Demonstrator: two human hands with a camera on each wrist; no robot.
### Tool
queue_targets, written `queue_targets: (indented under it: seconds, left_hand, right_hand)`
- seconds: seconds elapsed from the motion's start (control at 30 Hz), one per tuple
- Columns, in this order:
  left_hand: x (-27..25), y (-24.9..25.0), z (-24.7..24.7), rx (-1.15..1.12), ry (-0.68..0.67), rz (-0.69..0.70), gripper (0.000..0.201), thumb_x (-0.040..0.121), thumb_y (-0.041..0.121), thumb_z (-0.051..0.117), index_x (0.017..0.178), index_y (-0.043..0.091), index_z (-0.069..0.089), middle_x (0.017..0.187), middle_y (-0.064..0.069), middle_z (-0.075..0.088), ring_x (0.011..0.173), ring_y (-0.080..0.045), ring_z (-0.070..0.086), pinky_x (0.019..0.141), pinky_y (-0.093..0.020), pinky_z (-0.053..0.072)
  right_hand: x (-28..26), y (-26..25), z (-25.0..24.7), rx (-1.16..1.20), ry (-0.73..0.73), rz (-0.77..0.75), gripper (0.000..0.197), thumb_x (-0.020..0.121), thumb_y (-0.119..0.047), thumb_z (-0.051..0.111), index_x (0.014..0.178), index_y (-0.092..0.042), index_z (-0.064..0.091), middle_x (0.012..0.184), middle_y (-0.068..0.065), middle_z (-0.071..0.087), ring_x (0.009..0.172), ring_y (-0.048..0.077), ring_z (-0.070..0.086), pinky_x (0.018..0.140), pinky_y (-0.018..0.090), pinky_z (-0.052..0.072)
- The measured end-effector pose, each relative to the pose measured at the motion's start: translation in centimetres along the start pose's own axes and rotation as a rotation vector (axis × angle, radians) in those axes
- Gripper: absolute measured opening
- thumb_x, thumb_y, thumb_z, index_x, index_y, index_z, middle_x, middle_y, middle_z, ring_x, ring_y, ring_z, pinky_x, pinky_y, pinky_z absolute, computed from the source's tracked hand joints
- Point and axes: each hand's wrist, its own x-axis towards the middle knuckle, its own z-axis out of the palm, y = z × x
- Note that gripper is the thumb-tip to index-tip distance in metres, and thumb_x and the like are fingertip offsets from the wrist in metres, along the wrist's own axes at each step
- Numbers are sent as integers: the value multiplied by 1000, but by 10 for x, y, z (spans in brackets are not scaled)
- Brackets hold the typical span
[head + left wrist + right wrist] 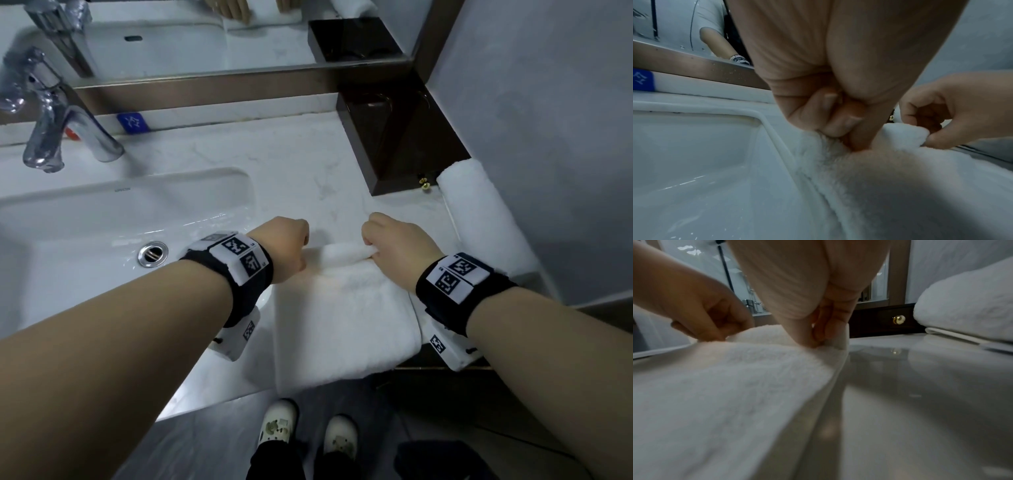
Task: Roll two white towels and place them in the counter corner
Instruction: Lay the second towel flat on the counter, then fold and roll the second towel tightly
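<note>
A folded white towel (342, 318) lies on the marble counter (291, 164) right of the sink, and its far end is curled into a small roll (342, 251). My left hand (298, 260) grips the roll's left end with curled fingers (840, 123). On the other end, my right hand (371, 248) pinches the roll between thumb and fingers (824, 331). The towel (900, 186) (725, 386) fills the foreground of both wrist views. A second towel, fully rolled (479, 212) (966, 308), lies along the right wall.
The sink basin (120, 222) with its drain and a chrome faucet (58, 137) are to the left. A dark wooden box (400, 144) with a brass knob (425, 185) stands in the back right corner under the mirror. The towel overhangs the counter's front edge.
</note>
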Motion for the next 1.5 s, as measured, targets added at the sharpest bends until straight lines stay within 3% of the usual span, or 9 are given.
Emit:
queue_targets:
  seconds: [0.17, 0.33, 0.43, 0.6, 0.67, 0.83, 1.2, 1.37, 1.5]
  left_hand:
    - [2, 3, 1, 90, -13, 11, 27, 89, 24, 65, 115, 18, 62, 107, 0, 59, 87, -21, 54, 57, -25, 34]
    - [-1, -1, 10, 78, 45, 82, 18, 87, 22, 69, 95, 20, 53, 106, 0, 53, 86, -22, 52, 65, -29, 35]
    - [-5, 0, 15, 114, 96, 134, 16, 86, 15, 63, 89, 21, 48, 100, 0, 55, 84, -23, 51, 63, -29, 34]
    - [-14, 3, 18, 208, 152, 202, 11, 86, 10, 59, 90, 17, 52, 95, 1, 54, 90, -23, 51, 64, -33, 42]
    - [-18, 7, 19, 262, 177, 219, 12, 87, 7, 57, 91, 17, 51, 92, 1, 52, 91, -22, 48, 62, -33, 38]
    - [-27, 17, 22, 399, 193, 239, 21, 82, 1, 53, 96, 17, 53, 96, 1, 52, 94, -22, 49, 61, -32, 35]
    - [-37, 1, 28, 154, 116, 317, 15, 81, 19, 59, 94, 20, 51, 98, 6, 52, 87, -21, 49, 75, -31, 41]
    - [-35, 1, 23, -118, 13, 186, 9, 93, 21, 52, 86, 24, 49, 94, 4, 55, 85, -20, 51, 70, -29, 38]
    - [-29, -3, 22, -219, -45, 99, 20, 91, 29, 62, 103, 24, 46, 99, 7, 55, 89, -20, 54, 73, -30, 41]
  right_hand:
    - [-8, 5, -1, 141, -6, 54, 16, 83, -3, 53, 94, -14, 57, 99, -4, 45, 75, 21, 51, 67, 30, 43]
    - [-20, 1, -7, 268, -46, 96, 32, 88, -16, 56, 59, -24, 44, 82, -6, 41, 84, 22, 59, 78, 38, 50]
    - [-24, 0, -9, 313, -42, 145, 32, 89, -19, 57, 58, -23, 48, 79, -6, 46, 75, 17, 54, 75, 34, 49]
    - [-29, 1, -13, 511, -51, 236, 3, 92, -19, 56, 89, -18, 54, 73, -1, 58, 58, 21, 61, 60, 31, 52]
    - [-28, 1, -13, 473, -82, 237, 13, 93, -22, 57, 104, -18, 53, 80, 0, 59, 59, 21, 61, 61, 30, 52]
    - [-15, 0, -17, 182, -209, 176, 40, 93, -30, 60, 132, -18, 57, 116, 5, 62, 96, 18, 57, 86, 26, 42]
    - [-15, -8, -14, 6, -205, 52, 20, 86, -24, 66, 94, -21, 47, 103, 0, 56, 94, 22, 52, 81, 34, 48]
    - [-20, -7, -7, 36, -178, 36, 25, 83, -21, 66, 84, -22, 42, 93, -2, 51, 88, 22, 50, 72, 31, 43]
    - [-20, -5, -3, 58, -158, 37, 26, 81, -21, 67, 82, -24, 41, 89, -4, 49, 86, 21, 49, 72, 32, 44]
